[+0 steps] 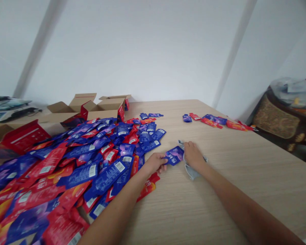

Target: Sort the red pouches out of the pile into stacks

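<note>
A blue-purple printed pouch [174, 155] is pinched at its left end by my left hand [156, 163], just above the table. My right hand [193, 154] is closed on a crumpled grey cloth [191, 173], which sits against the pouch's right end. Beside my left hand spreads a large heap of blue and red pouches [97, 170], many showing barcode labels. One red-orange pouch [147, 188] lies partly hidden under my left forearm.
Open cardboard boxes [111, 108] with red printed sides stand behind the heap. A row of red and blue pouches [215, 120] lies at the table's [234, 166] back right. A patterned chair [272, 117] holding plastic-wrapped things stands beyond the right edge. A white wall is behind.
</note>
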A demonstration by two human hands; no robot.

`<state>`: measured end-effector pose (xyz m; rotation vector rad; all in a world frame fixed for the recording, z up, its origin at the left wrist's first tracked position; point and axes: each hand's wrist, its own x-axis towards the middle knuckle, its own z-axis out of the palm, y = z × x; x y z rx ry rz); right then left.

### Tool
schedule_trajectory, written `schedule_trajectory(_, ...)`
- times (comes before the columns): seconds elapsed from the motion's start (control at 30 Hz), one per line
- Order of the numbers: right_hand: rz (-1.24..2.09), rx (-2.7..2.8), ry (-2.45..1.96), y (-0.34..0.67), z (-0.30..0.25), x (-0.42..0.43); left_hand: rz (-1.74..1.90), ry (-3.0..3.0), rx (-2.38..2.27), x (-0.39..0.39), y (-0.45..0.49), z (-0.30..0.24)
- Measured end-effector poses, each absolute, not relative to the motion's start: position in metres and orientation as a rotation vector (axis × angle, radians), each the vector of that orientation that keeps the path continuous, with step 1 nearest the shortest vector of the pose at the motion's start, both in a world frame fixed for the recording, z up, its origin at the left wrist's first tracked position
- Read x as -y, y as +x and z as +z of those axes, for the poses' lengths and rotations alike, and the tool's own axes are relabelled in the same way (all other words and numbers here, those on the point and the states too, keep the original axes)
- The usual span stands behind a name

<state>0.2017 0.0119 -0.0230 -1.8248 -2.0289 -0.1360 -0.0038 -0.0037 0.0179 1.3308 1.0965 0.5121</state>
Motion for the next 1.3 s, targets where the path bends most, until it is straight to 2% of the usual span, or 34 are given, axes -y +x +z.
schedule_trajectory(0.23, 0.014, 1.594, -1.758, 0.247, -0.038, -0.03, 0.754, 1.559, -1.271, -0.01, -0.015, 0.031)
schedule_trajectory(0.37, 0.007, 1.526, -1.706, 0.246, -0.032, -0.03, 0.665, 1.53, -1.417, -0.013, -0.013, 0.023)
schedule_trajectory(0.53, -0.029, 1.806, -1.442, 0.198, -0.017, -0.002, 0.736, 1.548, -1.484, -0.01, 0.001, -0.001)
schedule_trajectory(0.67, -0.106, 2.16, -1.346, 0.159, -0.012, 0.016, 0.718, 1.499, -1.306, -0.009, 0.007, -0.012)
schedule_trajectory(0.87, -0.291, 2.216, -1.604, 0.166, -0.018, 0.004, 0.704, 1.394, -1.216, -0.009, 0.004, -0.011)
schedule_trajectory(1.07, -0.238, 2.328, -1.426, 0.157, -0.022, 0.015, 0.666, 1.422, -1.156, -0.007, 0.003, -0.012)
schedule_trajectory(1.3, -0.313, 2.07, -1.775, 0.212, -0.024, -0.014, 0.853, 1.222, -1.094, -0.008, -0.004, 0.001)
